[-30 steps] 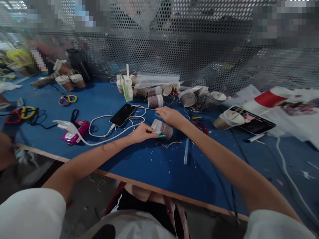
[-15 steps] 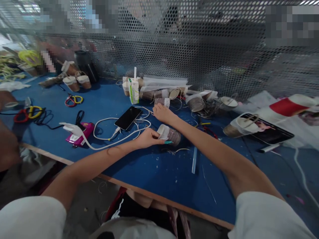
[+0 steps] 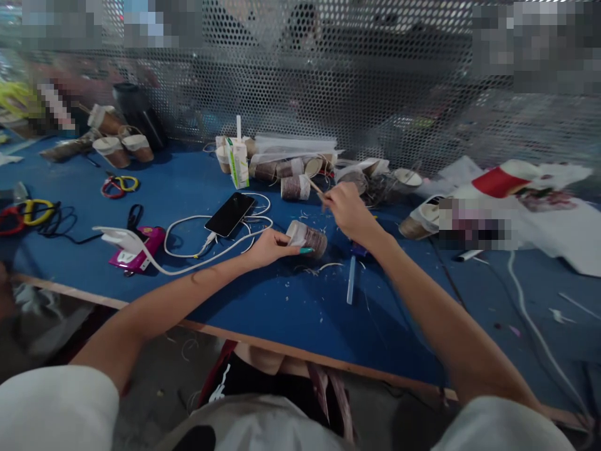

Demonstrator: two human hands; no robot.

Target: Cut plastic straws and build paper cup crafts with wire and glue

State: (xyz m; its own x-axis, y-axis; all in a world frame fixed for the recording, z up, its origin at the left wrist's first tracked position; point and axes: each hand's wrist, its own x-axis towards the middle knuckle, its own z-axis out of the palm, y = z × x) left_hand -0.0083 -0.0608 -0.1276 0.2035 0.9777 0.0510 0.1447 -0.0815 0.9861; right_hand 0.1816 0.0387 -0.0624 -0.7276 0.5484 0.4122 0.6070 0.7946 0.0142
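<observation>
My left hand (image 3: 270,249) is closed on a small cup (image 3: 313,239) that lies tilted on its side above the blue table, its body wrapped in brown twine and a white band near the rim. The thumb, with a teal nail, presses along the near side. To the right and farther back, my right hand (image 3: 346,207) is raised and pinches a short tan cord (image 3: 315,186), whose free end points toward the wrapped cups behind. A clear stick like a glue stick (image 3: 351,282) lies below my right wrist, beside a dark blue object (image 3: 359,250) partly hidden by the arm.
A phone (image 3: 230,215) on a white cable, a purple device (image 3: 137,249) and red-yellow scissors (image 3: 119,186) lie left. Several wrapped cups (image 3: 295,187) and a drink carton (image 3: 238,164) line the perforated metal screen (image 3: 263,81). At right lies a red-and-white bundle (image 3: 502,181).
My right hand has moved right, away from the row of wrapped cups, and a tan cord now shows in its fingers. My left hand keeps its hold on the cup. The view has shifted.
</observation>
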